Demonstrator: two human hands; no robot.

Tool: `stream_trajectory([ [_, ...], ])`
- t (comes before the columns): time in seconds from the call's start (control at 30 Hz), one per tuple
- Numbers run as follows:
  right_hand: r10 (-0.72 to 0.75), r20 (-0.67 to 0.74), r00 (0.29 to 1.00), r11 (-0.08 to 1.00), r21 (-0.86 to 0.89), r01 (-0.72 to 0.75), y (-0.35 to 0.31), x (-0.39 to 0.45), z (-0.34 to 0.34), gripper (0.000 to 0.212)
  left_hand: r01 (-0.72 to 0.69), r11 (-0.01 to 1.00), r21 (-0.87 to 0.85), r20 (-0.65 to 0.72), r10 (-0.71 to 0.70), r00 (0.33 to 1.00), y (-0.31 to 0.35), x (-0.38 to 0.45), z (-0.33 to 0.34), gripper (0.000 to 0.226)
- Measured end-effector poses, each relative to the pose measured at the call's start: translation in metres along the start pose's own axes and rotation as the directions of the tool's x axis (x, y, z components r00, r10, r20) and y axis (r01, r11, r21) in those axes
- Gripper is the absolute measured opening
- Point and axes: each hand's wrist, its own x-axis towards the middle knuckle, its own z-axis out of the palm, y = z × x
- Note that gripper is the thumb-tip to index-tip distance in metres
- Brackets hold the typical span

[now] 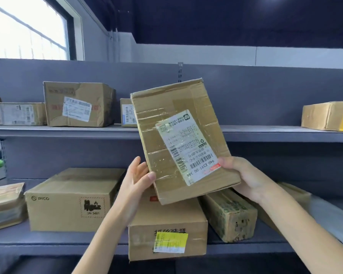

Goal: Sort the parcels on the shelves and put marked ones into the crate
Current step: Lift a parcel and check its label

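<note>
A flat brown cardboard parcel [162,123] with a white shipping label is held up, tilted, in front of the grey shelves. My left hand [136,179] grips its lower left edge, thumb on the front face. My right hand [244,177] holds the lower right corner, thumb beside the label. Below it, on the lower shelf [48,240], stands a box with a yellow label [166,228]. No crate is in view.
The upper shelf [265,133] carries a large dented box [78,104], a flat labelled box [18,113] and a yellow-taped box [329,115]. The lower shelf holds a PICO box [71,196], a long green-printed box [229,213] and flat packets [4,204] at left.
</note>
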Motion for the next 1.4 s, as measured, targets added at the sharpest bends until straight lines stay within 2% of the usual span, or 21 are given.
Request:
stream_trajectory([
  [0.07,-0.013,-0.022,1.000,0.996,-0.089,0.012,-0.008,0.002,-0.007,0.050,0.004,0.982,0.191,-0.191,0.033,0.981,0.013,0.001,-0.010,0.118],
  [0.13,-0.035,-0.007,0.999,0.977,-0.209,0.033,-0.022,0.002,-0.017,0.051,-0.083,0.882,0.464,-0.297,0.243,0.923,0.038,0.003,-0.022,0.115],
  [0.2,-0.038,0.041,0.998,0.941,-0.334,0.050,-0.038,0.002,-0.026,0.055,-0.183,0.724,0.665,-0.240,0.439,0.866,0.071,0.010,-0.031,0.116],
  [0.27,0.000,0.100,0.995,0.894,-0.445,0.045,-0.055,0.005,-0.031,0.060,-0.229,0.551,0.802,-0.091,0.492,0.866,0.105,0.021,-0.032,0.115],
  [0.37,0.071,0.162,0.984,0.787,-0.616,0.045,-0.075,0.009,-0.031,0.062,-0.253,0.341,0.905,0.143,0.317,0.938,0.136,0.040,-0.023,0.121],
  [0.47,0.091,0.192,0.977,0.678,-0.731,0.081,-0.084,0.010,-0.025,0.060,-0.302,0.239,0.923,0.295,0.068,0.953,0.139,0.056,-0.008,0.124],
  [0.57,0.113,0.195,0.974,0.610,-0.788,0.087,-0.085,0.013,-0.016,0.070,-0.279,0.165,0.946,0.314,-0.252,0.915,0.132,0.070,0.008,0.116],
  [0.63,0.113,0.154,0.982,0.521,-0.850,0.073,-0.085,0.016,-0.011,0.090,-0.247,0.125,0.961,0.277,-0.452,0.848,0.128,0.077,0.020,0.109],
  [0.67,0.109,0.138,0.984,0.488,-0.870,0.068,-0.084,0.018,-0.010,0.099,-0.251,0.114,0.961,0.273,-0.509,0.816,0.125,0.078,0.025,0.103],
  [0.73,0.118,0.141,0.983,0.470,-0.880,0.070,-0.085,0.020,-0.009,0.105,-0.279,0.137,0.950,0.308,-0.536,0.786,0.119,0.080,0.029,0.091],
  [0.8,0.129,0.149,0.980,0.474,-0.878,0.071,-0.084,0.021,-0.013,0.105,-0.285,0.212,0.935,0.354,-0.491,0.796,0.114,0.081,0.028,0.086],
  [0.9,0.039,0.131,0.991,0.614,-0.786,0.080,-0.089,0.019,-0.022,0.103,-0.278,0.354,0.893,0.404,-0.360,0.841,0.113,0.082,0.019,0.088],
  [0.97,-0.093,0.096,0.991,0.723,-0.678,0.134,-0.096,0.015,-0.030,0.086,-0.271,0.459,0.846,0.412,-0.241,0.879,0.113,0.082,0.012,0.083],
  [1.0,-0.165,0.084,0.983,0.755,-0.630,0.181,-0.098,0.013,-0.034,0.077,-0.265,0.534,0.803,0.412,-0.174,0.895,0.112,0.083,0.008,0.077],
  [1.07,-0.278,0.032,0.960,0.835,-0.486,0.258,-0.093,0.009,-0.038,0.074,-0.235,0.719,0.654,0.387,-0.051,0.921,0.109,0.084,0.001,0.058],
  [1.17,-0.372,-0.168,0.913,0.909,-0.264,0.322,-0.073,0.015,-0.037,0.070,-0.181,0.911,0.370,0.268,0.082,0.960,0.096,0.084,0.001,0.032],
  [1.23,-0.365,-0.279,0.888,0.930,-0.144,0.337,-0.059,0.022,-0.028,0.056,-0.147,0.968,0.201,0.172,0.113,0.979,0.085,0.085,0.011,0.021],
  [1.33,-0.288,-0.239,0.927,0.956,-0.015,0.293,-0.038,0.026,-0.006,0.043,-0.109,0.994,-0.005,0.052,0.109,0.993,0.070,0.087,0.026,0.016],
  [1.4,-0.297,-0.268,0.916,0.951,-0.003,0.308,-0.028,0.027,0.003,0.043,-0.109,0.992,-0.067,0.015,0.111,0.994,0.061,0.088,0.034,0.017],
])
